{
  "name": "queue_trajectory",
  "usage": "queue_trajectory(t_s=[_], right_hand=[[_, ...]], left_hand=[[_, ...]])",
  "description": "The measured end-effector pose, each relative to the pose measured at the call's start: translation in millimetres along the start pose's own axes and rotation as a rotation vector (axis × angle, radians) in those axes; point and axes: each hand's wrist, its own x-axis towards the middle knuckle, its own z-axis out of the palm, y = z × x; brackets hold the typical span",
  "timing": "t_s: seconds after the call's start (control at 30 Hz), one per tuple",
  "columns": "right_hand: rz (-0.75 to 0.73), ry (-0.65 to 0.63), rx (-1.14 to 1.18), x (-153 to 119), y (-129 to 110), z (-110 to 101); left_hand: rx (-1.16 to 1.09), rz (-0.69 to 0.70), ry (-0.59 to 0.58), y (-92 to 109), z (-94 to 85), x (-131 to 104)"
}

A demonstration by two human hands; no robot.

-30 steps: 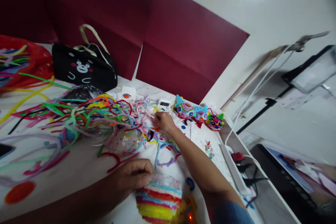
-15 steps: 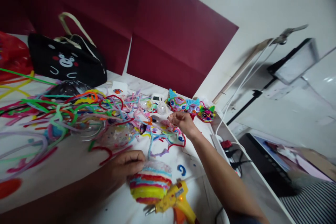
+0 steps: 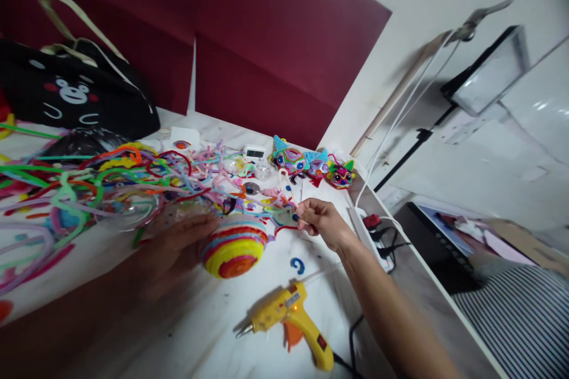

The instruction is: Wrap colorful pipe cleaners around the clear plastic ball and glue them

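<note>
My left hand (image 3: 184, 240) is closed on the edge of a rounded, striped ball-like craft piece (image 3: 235, 247) wound in orange, yellow, pink and blue. The orange centre of the piece faces me. My right hand (image 3: 320, 220) is in a pinch to the right of it, over the table. A small dark blue bit shows at its fingertips, too small to name. Below the striped piece lies a yellow hot glue gun (image 3: 284, 311), its nozzle pointing left and a light glowing on it. A blue curl of pipe cleaner (image 3: 297, 265) sits between my right hand and the glue gun.
Loose coloured pipe cleaners (image 3: 98, 180) heap across the left, with clear plastic domes (image 3: 133, 213) among them. Finished animal-face crafts (image 3: 290, 156) stand at the back, near a small digital timer (image 3: 255, 153). A power strip (image 3: 371, 240) runs along the right edge. A black bag (image 3: 75, 95) stands back left.
My left hand has lifted the striped piece away from the glue gun and tipped its orange centre toward me. My right hand stays pinched, now closer to the striped piece's level. The view has shifted.
</note>
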Motion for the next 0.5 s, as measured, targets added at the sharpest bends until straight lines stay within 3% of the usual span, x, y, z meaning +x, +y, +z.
queue_trajectory(t_s=[0.1,0.2,0.33,0.5], right_hand=[[0.001,0.007,0.028,-10.6,1.8,-6.0],[0.008,-0.003,0.018,-20.3,2.6,-11.9],[0.053,-0.094,-0.034,-28.1,5.5,-10.5],[0.182,-0.292,-0.072,-17.2,19.9,18.1]], left_hand=[[0.061,0.086,0.063,6.3,-2.1,3.7],[0.171,0.127,0.04,7.1,-9.2,4.5],[0.304,0.018,-0.106,0.0,-22.5,7.1],[0.318,-0.104,-0.224,-8.7,-29.8,14.5]])
